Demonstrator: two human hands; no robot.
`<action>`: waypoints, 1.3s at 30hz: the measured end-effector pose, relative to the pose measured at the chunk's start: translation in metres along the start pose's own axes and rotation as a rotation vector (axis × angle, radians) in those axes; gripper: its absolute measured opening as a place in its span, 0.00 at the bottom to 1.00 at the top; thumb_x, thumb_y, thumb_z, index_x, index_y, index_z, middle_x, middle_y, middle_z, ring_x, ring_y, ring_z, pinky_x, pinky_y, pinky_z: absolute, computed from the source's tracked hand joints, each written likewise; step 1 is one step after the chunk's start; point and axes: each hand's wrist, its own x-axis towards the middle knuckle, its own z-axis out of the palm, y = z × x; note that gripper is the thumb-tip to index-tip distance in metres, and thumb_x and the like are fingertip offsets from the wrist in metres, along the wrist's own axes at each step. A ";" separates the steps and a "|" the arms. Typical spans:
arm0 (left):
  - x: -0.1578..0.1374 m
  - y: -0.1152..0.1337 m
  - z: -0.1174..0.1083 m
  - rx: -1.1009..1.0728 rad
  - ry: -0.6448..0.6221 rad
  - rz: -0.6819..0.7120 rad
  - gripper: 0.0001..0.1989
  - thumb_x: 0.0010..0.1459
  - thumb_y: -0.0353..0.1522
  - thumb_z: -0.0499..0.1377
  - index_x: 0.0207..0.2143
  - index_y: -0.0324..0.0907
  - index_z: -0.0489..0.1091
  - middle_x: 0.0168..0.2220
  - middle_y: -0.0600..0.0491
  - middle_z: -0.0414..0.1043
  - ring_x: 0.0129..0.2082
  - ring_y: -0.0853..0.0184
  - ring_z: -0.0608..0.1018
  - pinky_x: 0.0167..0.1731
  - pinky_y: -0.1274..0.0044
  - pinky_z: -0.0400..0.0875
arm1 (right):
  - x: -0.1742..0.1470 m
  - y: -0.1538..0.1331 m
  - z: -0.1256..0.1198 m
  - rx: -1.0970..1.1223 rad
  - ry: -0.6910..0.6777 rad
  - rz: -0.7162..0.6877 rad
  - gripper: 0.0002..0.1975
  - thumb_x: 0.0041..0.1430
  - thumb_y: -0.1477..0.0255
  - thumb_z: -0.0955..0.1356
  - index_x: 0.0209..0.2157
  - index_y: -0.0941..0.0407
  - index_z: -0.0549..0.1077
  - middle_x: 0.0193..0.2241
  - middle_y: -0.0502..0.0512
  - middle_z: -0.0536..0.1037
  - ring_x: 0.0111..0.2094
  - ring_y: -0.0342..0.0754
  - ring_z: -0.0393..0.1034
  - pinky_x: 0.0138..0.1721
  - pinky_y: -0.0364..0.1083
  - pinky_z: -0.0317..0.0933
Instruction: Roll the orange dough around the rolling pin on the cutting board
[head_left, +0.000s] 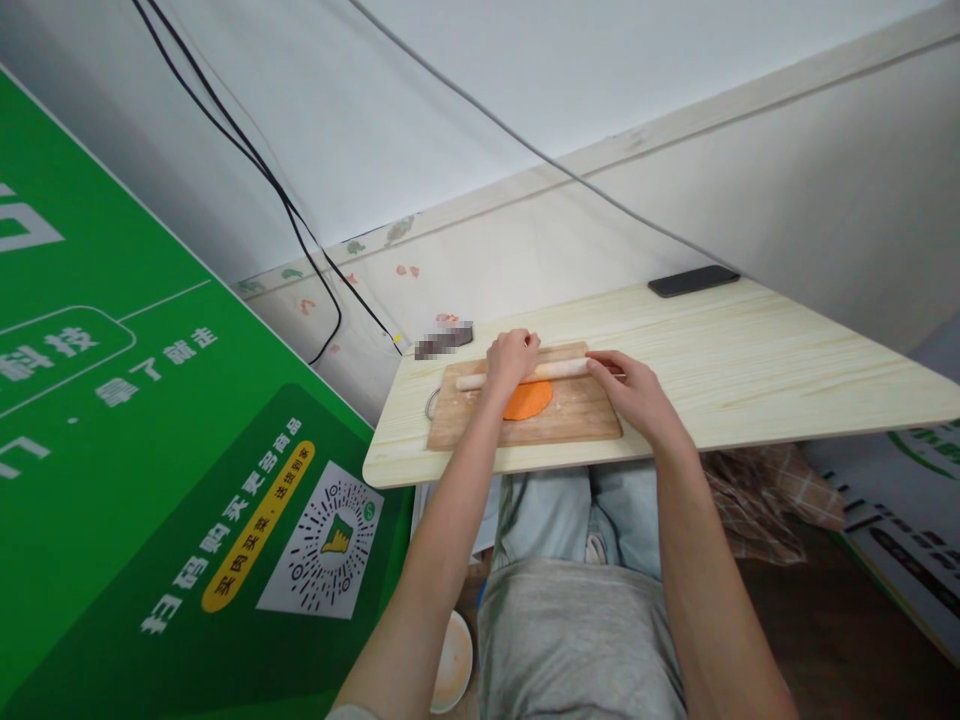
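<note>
A pale wooden rolling pin point(555, 371) lies across a wooden cutting board point(457, 430). Just on the near side of it is a flat, round piece of orange dough point(529, 400), its far edge hidden by the pin. My left hand point(513, 358) is over the left part of the pin, fingers curled around it, and the wrist covers some of the dough's left side. At the pin's right end, my right hand point(628, 384) grips with thumb and fingers. White flour specks dot the board around the dough.
The board rests on a light wood-grain table point(787, 370) against a white wall. A black phone point(694, 281) lies at the back right. A blurred dark object point(444, 341) sits at the back left. A green printed panel point(187, 450) stands left, and a round bowl point(453, 662) is below.
</note>
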 end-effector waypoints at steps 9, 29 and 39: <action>-0.014 0.003 -0.005 0.013 -0.018 -0.011 0.22 0.76 0.42 0.48 0.48 0.50 0.82 0.51 0.46 0.84 0.53 0.57 0.82 0.49 0.71 0.71 | -0.001 -0.001 -0.001 -0.027 -0.002 -0.006 0.17 0.65 0.56 0.69 0.44 0.52 0.84 0.46 0.60 0.87 0.46 0.59 0.81 0.55 0.59 0.74; -0.042 0.008 -0.015 -0.001 -0.040 -0.006 0.23 0.76 0.44 0.47 0.47 0.51 0.81 0.50 0.49 0.85 0.51 0.59 0.82 0.47 0.72 0.69 | 0.001 0.001 0.000 -0.018 -0.001 0.007 0.19 0.64 0.52 0.69 0.40 0.53 0.83 0.43 0.61 0.87 0.44 0.59 0.80 0.52 0.57 0.73; -0.083 0.014 -0.012 0.103 0.081 0.021 0.24 0.76 0.45 0.46 0.51 0.50 0.81 0.55 0.45 0.79 0.57 0.54 0.75 0.60 0.61 0.66 | 0.002 0.002 0.000 -0.020 -0.004 0.003 0.19 0.65 0.54 0.69 0.39 0.53 0.83 0.42 0.61 0.87 0.43 0.58 0.80 0.51 0.56 0.73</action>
